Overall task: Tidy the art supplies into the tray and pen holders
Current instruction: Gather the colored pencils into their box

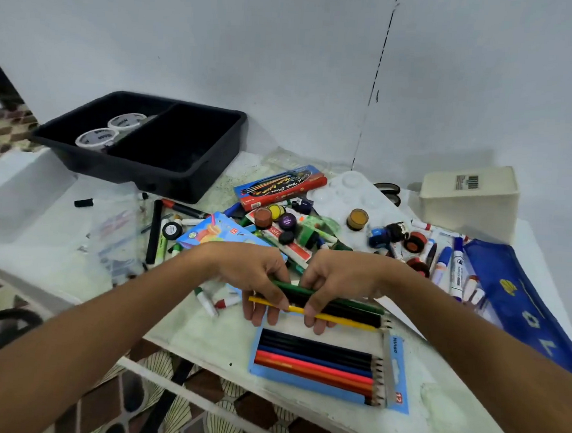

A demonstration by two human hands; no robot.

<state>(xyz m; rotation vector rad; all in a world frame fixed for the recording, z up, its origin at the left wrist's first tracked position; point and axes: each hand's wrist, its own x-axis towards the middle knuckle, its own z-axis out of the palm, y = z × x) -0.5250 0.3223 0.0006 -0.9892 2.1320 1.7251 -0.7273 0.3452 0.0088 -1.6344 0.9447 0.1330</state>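
Fingers: both sets curled round one small bundle of coloured pencils (335,311) — green, dark and yellow shafts, points to the person's right. The left hand (257,278) grips the blunt end, the right hand (334,283) the middle; thumbs above, fingertips showing below. Held level just above the table (204,331), probably to square the ends before stowing.

Directly below: an opened blue pencil pack (399,374) lying flat, the remaining pencils (315,365) ranked in it — black, blue, red, orange. The bundle seems to come from here, judging by the matching points.

Beyond the hands: a heap of loose supplies, unsorted. Round paint pots (357,218), whiteboard markers (457,270), a red-and-blue brush box (279,186), a clear palette (350,190), scissors (388,189) behind it.

Far left: black two-compartment tray (214,165), well apart from the hands. Two white tape rolls (110,130) sit in its left compartment; the right looks dark, contents not discernible.

Far right: a cream box (469,200), barcode uppermost, apparently upended — possibly a pen holder, uncertain. A blue zip pouch (520,297) lies beside the markers.

Progress: early; most items lie unsorted outside the tray.
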